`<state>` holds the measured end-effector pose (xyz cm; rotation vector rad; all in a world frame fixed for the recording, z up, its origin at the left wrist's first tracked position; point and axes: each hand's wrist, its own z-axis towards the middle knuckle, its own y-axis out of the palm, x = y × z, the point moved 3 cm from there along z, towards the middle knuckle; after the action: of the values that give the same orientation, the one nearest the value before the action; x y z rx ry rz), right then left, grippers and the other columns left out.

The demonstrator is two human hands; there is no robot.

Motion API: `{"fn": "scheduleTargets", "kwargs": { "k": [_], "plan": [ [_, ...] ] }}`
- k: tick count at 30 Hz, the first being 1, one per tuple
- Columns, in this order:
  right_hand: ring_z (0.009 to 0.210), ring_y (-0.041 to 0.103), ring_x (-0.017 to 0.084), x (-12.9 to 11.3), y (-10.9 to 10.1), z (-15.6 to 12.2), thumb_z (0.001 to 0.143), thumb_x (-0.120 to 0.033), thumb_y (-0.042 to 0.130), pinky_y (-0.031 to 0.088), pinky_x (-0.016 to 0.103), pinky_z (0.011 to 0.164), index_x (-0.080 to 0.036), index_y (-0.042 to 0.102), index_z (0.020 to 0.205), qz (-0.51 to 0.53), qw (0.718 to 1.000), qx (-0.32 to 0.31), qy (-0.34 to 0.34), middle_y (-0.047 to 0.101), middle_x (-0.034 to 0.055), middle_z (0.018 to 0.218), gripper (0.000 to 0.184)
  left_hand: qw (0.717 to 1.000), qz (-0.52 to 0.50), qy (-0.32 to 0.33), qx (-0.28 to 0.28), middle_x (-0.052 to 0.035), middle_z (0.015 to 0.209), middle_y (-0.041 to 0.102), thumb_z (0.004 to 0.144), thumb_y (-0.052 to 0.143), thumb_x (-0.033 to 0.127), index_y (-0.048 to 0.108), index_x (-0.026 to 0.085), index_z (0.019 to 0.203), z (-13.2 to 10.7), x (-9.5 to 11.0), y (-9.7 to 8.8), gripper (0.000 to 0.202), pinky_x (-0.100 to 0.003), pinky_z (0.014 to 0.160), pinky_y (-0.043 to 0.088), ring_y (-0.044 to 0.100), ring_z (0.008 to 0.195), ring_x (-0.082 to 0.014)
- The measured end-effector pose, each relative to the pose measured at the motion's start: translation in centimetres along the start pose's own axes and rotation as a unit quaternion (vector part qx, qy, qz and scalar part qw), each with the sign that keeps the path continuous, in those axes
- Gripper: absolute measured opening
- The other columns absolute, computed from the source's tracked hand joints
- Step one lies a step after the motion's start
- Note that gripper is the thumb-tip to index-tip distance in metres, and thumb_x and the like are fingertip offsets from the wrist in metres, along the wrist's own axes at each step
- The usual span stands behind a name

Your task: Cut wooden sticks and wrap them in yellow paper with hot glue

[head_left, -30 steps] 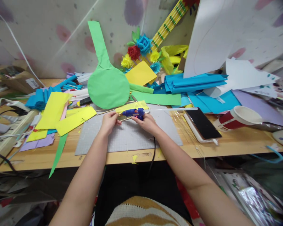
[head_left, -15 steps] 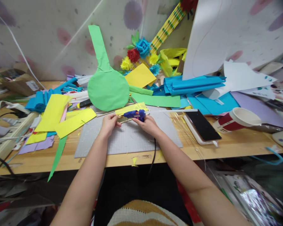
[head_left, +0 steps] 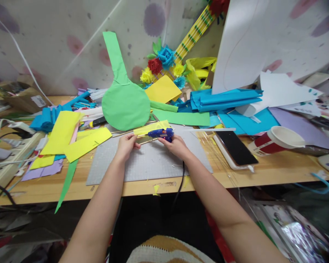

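Observation:
My right hand [head_left: 178, 147] is closed around a blue hot glue gun [head_left: 161, 134], its nozzle pointing left. A long translucent glue stick [head_left: 208, 129] juts from its back end. My left hand [head_left: 126, 146] pinches a thin wooden stick [head_left: 148, 141], which runs to the right just below the gun; the fingertips partly hide its held end. Behind the gun lies a strip of yellow paper [head_left: 153, 126]. Both hands are over a grey cutting mat [head_left: 153, 168]. Just beyond them rests a green paper disc with a long neck [head_left: 126, 106].
Yellow paper pieces [head_left: 89, 144] and a power strip [head_left: 16, 160] occupy the left. On the right are a phone [head_left: 235, 148], a paper cup [head_left: 271, 140] and folded blue paper [head_left: 227, 98]. Paper flowers [head_left: 166, 56] stand at the back. The gun's black cord [head_left: 181, 182] hangs over the front edge.
The glue gun and my right hand have shifted slightly to the right, drawing the nozzle away from my left fingertips. My left hand has stayed nearly in place.

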<state>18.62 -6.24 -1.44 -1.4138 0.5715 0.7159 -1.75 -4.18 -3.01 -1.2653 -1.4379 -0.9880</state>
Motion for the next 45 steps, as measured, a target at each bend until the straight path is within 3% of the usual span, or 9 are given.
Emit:
{"fn": "scheduleTargets", "kwargs": {
  "k": [12,24,32,45],
  "plan": [
    [0.092,0.062,0.023,0.4,-0.7,0.0,0.076,-0.052,0.052,0.046,0.031,0.078,-0.018,0.066,0.098,-0.008,1.000,-0.001,0.024,0.069,0.0094,0.095,0.044,1.000,-0.004,-0.003,0.007,0.0006,0.051,0.061,0.069,0.054,0.019,0.061,0.010,0.079,-0.1,0.3,-0.3,0.015,-0.016,0.036,0.041,0.050,0.034,-0.0070],
    [0.084,0.062,0.020,1.1,-1.0,0.4,0.074,-0.055,0.052,0.044,0.027,0.072,-0.019,0.068,0.095,0.011,1.000,0.010,0.018,0.069,0.0070,0.089,0.045,1.000,0.002,0.001,0.015,0.0000,0.046,0.059,0.067,0.053,0.018,0.062,0.009,0.079,0.0,0.5,-0.6,0.017,-0.017,0.037,0.042,0.050,0.034,-0.0082],
    [0.077,0.062,0.020,1.5,-1.6,0.5,0.072,-0.060,0.050,0.044,0.026,0.069,-0.018,0.067,0.094,0.006,0.999,0.010,0.031,0.069,0.0061,0.080,0.050,0.999,-0.011,0.005,0.031,-0.0034,0.062,0.066,0.066,0.055,0.018,0.061,0.009,0.079,0.3,0.3,-1.0,0.017,-0.017,0.036,0.043,0.051,0.035,-0.0069],
    [0.078,0.062,0.021,2.4,-2.2,0.8,0.071,-0.061,0.050,0.043,0.026,0.066,-0.015,0.068,0.088,-0.006,0.998,0.016,0.061,0.068,0.0081,0.079,0.052,0.999,-0.012,0.002,0.041,-0.0048,0.067,0.067,0.065,0.055,0.017,0.060,0.009,0.075,0.4,0.3,-1.3,0.015,-0.017,0.036,0.044,0.051,0.035,-0.0065]
  ]
}}
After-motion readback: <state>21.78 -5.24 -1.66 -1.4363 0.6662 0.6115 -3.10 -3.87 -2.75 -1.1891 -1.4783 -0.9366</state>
